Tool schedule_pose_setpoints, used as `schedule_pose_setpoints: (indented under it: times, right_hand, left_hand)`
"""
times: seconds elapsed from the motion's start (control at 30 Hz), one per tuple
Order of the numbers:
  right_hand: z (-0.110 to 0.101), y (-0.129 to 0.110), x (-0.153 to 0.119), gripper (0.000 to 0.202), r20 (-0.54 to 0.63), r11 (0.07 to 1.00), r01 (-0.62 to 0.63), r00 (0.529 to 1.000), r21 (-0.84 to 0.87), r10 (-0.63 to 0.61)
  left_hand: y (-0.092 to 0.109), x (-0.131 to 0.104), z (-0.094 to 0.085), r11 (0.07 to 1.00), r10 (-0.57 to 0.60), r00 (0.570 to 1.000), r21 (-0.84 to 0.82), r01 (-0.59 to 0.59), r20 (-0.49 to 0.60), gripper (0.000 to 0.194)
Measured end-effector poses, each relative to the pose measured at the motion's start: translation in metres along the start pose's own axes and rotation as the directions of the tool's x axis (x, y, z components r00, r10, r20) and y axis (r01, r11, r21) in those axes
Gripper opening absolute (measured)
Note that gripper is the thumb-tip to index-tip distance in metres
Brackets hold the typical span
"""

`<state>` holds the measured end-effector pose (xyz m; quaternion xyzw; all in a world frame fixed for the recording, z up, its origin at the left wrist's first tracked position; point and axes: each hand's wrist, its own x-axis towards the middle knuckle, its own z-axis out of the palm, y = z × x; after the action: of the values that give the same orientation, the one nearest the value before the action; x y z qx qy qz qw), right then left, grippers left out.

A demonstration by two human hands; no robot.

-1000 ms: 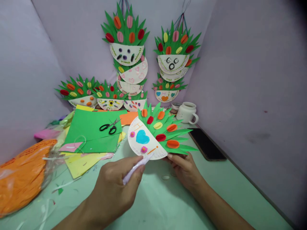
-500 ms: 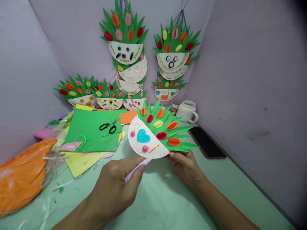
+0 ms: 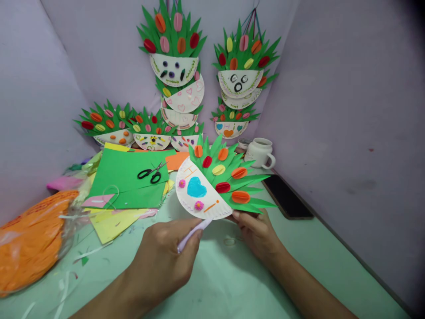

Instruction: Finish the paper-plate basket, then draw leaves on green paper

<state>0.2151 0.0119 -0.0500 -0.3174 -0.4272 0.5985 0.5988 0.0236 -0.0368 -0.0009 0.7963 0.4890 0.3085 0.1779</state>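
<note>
Here's the white half-plate (image 3: 208, 195), tilted and held up over the counter (image 3: 212, 279), in front of the mug (image 3: 257, 153) and to its left; the right hand (image 3: 259, 235) pinches the lower corner, thumb in front, the other fingers partly hidden, a grip that likely steadies it with the decorated side facing the wearer; the left hand (image 3: 166, 252) has the lilac pen (image 3: 191, 237) squeezed between thumb and fingers, tip right at the bottom rim, though whether it touches is hard to tell; and what a bright piece: a blue heart (image 3: 196, 187) between orange letters (image 3: 210, 207), pink flowers (image 3: 198, 205) below; green leaves (image 3: 215, 153) fan toward the mug, dotted with orange, red and yellow blooms (image 3: 241, 197)
</note>
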Motion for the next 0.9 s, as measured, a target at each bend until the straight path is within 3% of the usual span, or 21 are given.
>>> schedule_pose_setpoints:
  times: [0.43,0.9]
  right_hand:
    - [0.0017,0.0054,-0.0041,0.014,0.037,1.000,0.009,0.999,-0.029,-0.007]
    - [0.0022,0.0069,-0.0057,0.023,0.050,1.000,0.013,0.999,-0.014,-0.012]
  left_hand:
    - [-0.0023,-0.0008,0.0027,1.000,-0.003,1.000,0.026,0.003,-0.007,0.025]
    - [-0.0039,-0.0017,0.0034,0.999,-0.003,1.000,0.048,0.003,-0.007,0.024]
